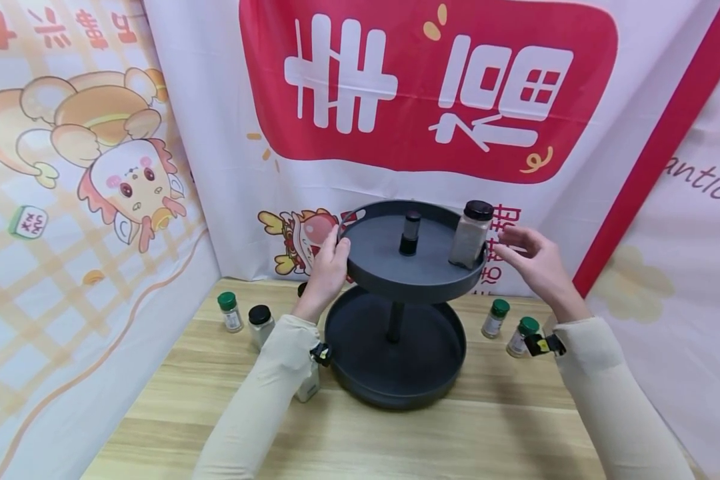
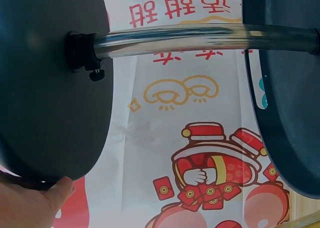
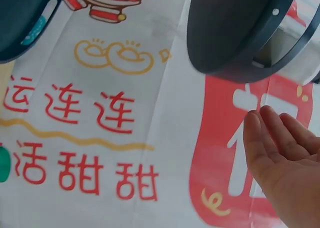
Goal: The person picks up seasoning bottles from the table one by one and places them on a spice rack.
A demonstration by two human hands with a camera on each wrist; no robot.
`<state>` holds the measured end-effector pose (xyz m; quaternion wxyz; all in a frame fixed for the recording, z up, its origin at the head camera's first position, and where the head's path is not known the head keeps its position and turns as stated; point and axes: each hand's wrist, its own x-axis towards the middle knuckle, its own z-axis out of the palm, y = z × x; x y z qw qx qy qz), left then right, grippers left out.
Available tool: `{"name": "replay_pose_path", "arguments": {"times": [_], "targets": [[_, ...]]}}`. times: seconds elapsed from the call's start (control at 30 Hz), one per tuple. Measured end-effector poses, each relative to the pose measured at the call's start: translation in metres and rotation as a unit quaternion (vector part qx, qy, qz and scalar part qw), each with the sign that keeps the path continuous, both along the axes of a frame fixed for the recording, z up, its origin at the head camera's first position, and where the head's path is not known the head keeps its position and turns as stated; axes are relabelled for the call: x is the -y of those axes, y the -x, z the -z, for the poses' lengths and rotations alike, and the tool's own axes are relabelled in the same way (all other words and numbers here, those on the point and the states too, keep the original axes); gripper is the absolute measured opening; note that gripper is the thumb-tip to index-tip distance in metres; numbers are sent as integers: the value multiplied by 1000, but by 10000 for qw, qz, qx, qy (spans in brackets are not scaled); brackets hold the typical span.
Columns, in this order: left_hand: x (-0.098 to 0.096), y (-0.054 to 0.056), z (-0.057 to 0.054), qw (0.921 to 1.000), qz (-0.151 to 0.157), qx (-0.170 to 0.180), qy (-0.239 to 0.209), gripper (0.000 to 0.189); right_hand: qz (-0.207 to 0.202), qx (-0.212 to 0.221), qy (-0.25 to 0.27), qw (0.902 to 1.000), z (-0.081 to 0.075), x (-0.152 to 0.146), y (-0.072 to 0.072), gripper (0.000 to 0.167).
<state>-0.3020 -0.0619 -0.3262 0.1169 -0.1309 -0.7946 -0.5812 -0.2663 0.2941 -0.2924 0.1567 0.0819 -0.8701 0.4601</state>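
Note:
A dark grey two-tier round turntable tray stands on the wooden table, its upper tier (image 1: 372, 250) joined by a post to the lower tier (image 1: 390, 390). My left hand (image 1: 327, 273) grips the upper tier's left rim. In the left wrist view, the thumb of that hand (image 2: 30, 203) lies against the tier's underside (image 2: 50, 118); the other fingers are mostly hidden. A clear jar with a black lid (image 1: 468, 237) stands inside the upper tier, at its right edge. Beside this jar hovers my right hand (image 1: 537, 263), fingers loosely extended and apart from the rim (image 3: 230, 33).
Left of the tray stand a green-capped jar (image 1: 231, 313) and a black-capped jar (image 1: 261, 328); another jar (image 1: 308, 387) is partly hidden by my left sleeve. Two green-capped jars (image 1: 495, 319) stand at the right. A printed cloth (image 1: 432, 180) hangs behind.

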Motion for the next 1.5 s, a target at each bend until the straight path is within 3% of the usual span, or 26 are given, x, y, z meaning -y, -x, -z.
{"name": "replay_pose_path", "arguments": {"times": [0.47,0.8,1.1,1.33,1.5], "targets": [[-2,-7,-3,9994,-219,-235,153,60,309,847,-168,9958,38,-40,3,74],[-3,-8,1,9993,-208,-251,194,62,625,1104,-842,9883,72,-66,2,76],[-5,-12,1,9992,-252,-260,178,59,892,1115,-1525,9779,102,-85,0,68],[-7,-14,-2,9989,-312,-279,221,58,1115,773,-1861,9731,123,-97,-3,59],[-8,-14,-1,9987,-322,-310,260,58,1074,759,-1750,9758,140,-103,-3,54]]}}
